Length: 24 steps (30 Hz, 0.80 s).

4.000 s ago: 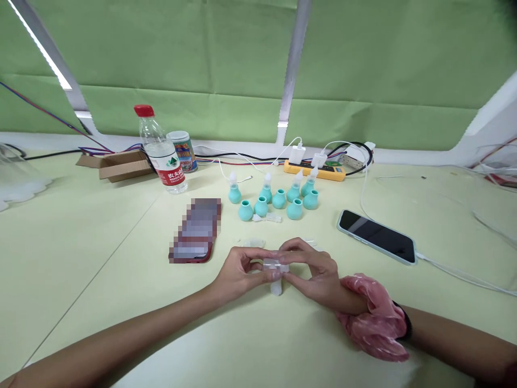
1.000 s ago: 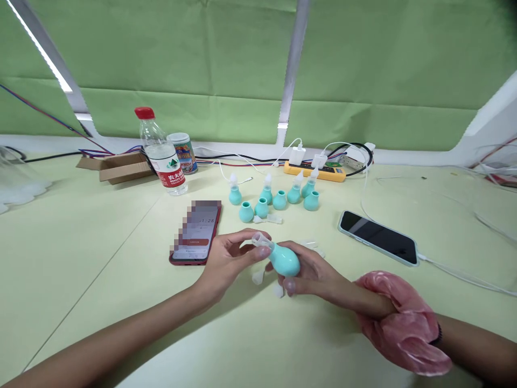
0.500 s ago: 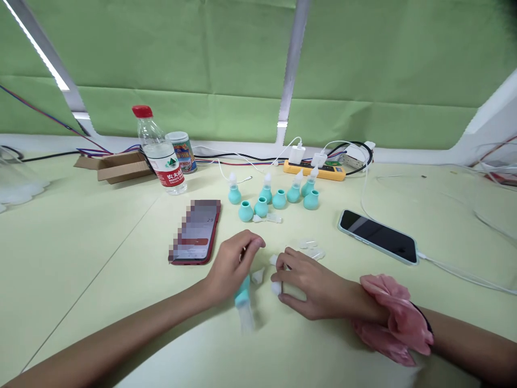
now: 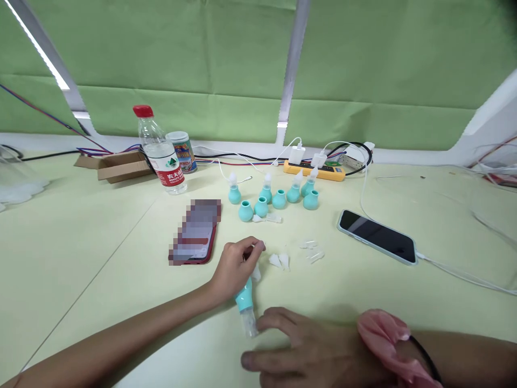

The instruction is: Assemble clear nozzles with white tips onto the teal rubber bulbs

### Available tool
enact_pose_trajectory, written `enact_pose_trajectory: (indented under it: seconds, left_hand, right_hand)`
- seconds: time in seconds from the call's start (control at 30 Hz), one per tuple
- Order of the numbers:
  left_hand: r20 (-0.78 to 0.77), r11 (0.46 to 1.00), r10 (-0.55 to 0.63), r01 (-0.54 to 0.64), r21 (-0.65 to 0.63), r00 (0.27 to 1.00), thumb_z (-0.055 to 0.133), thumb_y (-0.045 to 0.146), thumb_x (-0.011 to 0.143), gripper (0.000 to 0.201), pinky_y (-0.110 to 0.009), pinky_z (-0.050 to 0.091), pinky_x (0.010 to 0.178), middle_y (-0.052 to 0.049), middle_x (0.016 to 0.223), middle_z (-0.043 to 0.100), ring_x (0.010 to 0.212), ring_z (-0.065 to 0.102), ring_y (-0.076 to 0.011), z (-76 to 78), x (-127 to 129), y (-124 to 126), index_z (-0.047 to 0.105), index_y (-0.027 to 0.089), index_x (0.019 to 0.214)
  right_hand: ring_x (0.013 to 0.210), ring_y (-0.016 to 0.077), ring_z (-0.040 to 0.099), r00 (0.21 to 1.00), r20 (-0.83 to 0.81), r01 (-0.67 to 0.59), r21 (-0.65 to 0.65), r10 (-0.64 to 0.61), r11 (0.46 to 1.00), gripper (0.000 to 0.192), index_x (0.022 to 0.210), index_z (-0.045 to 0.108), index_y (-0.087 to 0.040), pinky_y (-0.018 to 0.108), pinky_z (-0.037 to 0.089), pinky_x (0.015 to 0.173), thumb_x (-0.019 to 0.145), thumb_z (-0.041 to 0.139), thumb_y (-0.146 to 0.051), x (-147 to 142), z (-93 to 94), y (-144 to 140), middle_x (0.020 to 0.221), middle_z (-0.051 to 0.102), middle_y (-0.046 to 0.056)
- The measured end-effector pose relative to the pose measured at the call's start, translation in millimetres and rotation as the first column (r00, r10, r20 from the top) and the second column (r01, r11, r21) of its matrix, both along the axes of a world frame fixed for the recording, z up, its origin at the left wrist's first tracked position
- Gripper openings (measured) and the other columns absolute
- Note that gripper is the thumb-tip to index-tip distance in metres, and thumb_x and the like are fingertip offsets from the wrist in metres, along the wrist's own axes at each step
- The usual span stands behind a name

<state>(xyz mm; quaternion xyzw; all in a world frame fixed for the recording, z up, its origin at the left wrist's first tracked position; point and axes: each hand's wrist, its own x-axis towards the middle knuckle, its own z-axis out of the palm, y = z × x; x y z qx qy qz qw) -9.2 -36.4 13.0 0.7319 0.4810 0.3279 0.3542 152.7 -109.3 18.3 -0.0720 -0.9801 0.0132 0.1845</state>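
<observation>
My left hand [image 4: 238, 267] is closed around a teal squeeze bulb [image 4: 244, 297], its thumb and forefinger pressed together; most of the bulb is hidden under the palm. A clear tube [image 4: 249, 323] sticks out of the bulb toward me. Right by the tube's end is my right hand [image 4: 299, 350], fingers apart and slightly curled, palm hidden. One white tapered tip [image 4: 256, 273] lies against the left hand. Two more white tips [image 4: 280, 262] rest on the table, with clear tube pieces [image 4: 312, 251] to their right.
Several teal bulbs [image 4: 278, 199] stand farther back, some fitted with clear tubes and white tips. A red-cased phone [image 4: 197, 231] lies left, another phone [image 4: 378, 237] right on a charging cable. Behind are a water bottle [image 4: 167, 167], a can [image 4: 186, 153], a cardboard box [image 4: 125, 167] and a yellow power strip [image 4: 329, 171].
My right hand has moved toward me, away from the loose tips, and its fingers have spread. The white piece it pinched is out of sight. My left hand has barely moved.
</observation>
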Motion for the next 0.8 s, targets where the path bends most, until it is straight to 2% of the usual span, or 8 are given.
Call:
enact_pose_trajectory:
  seconds: [0.13,0.23,0.33,0.43,0.5,0.57,0.7,0.8]
  left_hand:
    - [0.147,0.995,0.064,-0.051,-0.090,0.987,0.040,0.038,0.081,0.030,-0.018,0.030,0.042,0.005,0.044,0.041,0.042,0.036,-0.0074,-3.5,0.3,1.2,0.052,0.014,0.068]
    - [0.266,0.991,0.063,-0.029,-0.131,0.962,0.039,0.036,0.081,0.031,-0.020,0.035,0.046,0.003,0.047,0.044,0.046,0.041,-0.0090,-2.4,-2.9,1.2,0.050,0.014,0.064]
    - [0.223,0.995,-0.103,0.098,0.031,0.969,0.041,0.030,0.080,0.026,-0.023,0.040,0.056,-0.001,0.059,0.052,0.057,0.049,-0.0123,-0.6,-6.3,-1.0,0.052,0.013,0.064]
    - [0.018,0.927,-0.258,0.242,0.287,0.966,0.048,0.023,0.072,0.013,-0.027,0.042,0.062,-0.005,0.071,0.056,0.066,0.052,-0.0153,-3.2,-6.7,-3.4,0.056,0.013,0.077]
    - [-0.086,0.873,-0.252,0.265,0.410,0.964,0.052,0.021,0.068,0.016,-0.027,0.042,0.060,-0.005,0.070,0.056,0.065,0.052,-0.0159,-7.4,-5.7,-4.0,0.056,0.013,0.081]
    - [-0.113,0.832,-0.218,0.245,0.498,0.969,0.053,0.020,0.067,0.017,-0.027,0.043,0.058,-0.006,0.069,0.056,0.064,0.052,-0.0158,-11.3,-4.9,-3.9,0.056,0.013,0.081]
    - [-0.041,0.771,-0.207,0.189,0.608,0.977,0.057,0.017,0.066,0.019,-0.027,0.044,0.058,-0.007,0.071,0.057,0.065,0.052,-0.0154,-12.8,-4.9,-4.0,0.056,0.012,0.085]
    - [0.011,0.762,-0.212,0.159,0.628,0.977,0.059,0.015,0.067,0.022,-0.026,0.044,0.056,-0.007,0.071,0.057,0.063,0.051,-0.0143,-10.2,-6.0,-4.2,0.057,0.012,0.089]
  right_hand:
    - [0.110,0.0319,0.034,0.994,0.020,0.107,0.065,-0.108,0.992,0.020,0.082,0.057,-0.019,0.052,0.033,0.087,0.084,0.042,-0.032,-2.9,-9.4,-4.8,0.120,0.047,-0.005]
    - [0.106,0.0283,0.040,0.967,-0.114,0.237,0.075,-0.228,0.969,0.018,0.082,0.057,-0.016,0.049,0.035,0.087,0.082,0.046,-0.031,-0.4,-13.1,4.8,0.113,0.054,-0.001]
    - [0.102,0.0233,0.046,0.887,-0.260,0.379,-0.063,-0.381,0.923,0.014,0.087,0.054,-0.015,0.042,0.040,0.085,0.079,0.050,-0.025,4.3,-12.1,22.2,0.104,0.059,0.006]
    - [0.101,0.0197,0.050,0.820,-0.366,0.375,-0.237,-0.440,0.896,0.021,0.097,0.049,-0.015,0.038,0.044,0.084,0.077,0.051,-0.020,8.2,-6.9,36.0,0.103,0.058,0.010]
    - [0.103,0.0201,0.050,0.780,-0.422,0.364,-0.295,-0.462,0.883,0.025,0.102,0.046,-0.016,0.039,0.043,0.086,0.077,0.052,-0.017,9.8,-2.3,39.9,0.105,0.058,0.011]
    - [0.100,0.0199,0.052,0.754,-0.449,0.367,-0.317,-0.479,0.874,0.026,0.102,0.046,-0.017,0.040,0.043,0.084,0.076,0.053,-0.016,11.6,3.0,41.1,0.101,0.059,0.010]
    - [0.076,0.0143,0.057,0.745,-0.461,0.370,-0.316,-0.482,0.874,0.024,0.096,0.051,-0.017,0.028,0.048,0.067,0.073,0.058,-0.015,18.6,15.4,44.5,0.082,0.062,0.005]
    - [0.069,0.0126,0.055,0.730,-0.489,0.397,-0.263,-0.476,0.879,0.025,0.095,0.053,-0.017,0.026,0.047,0.061,0.071,0.061,-0.014,25.4,23.8,50.1,0.075,0.061,0.004]
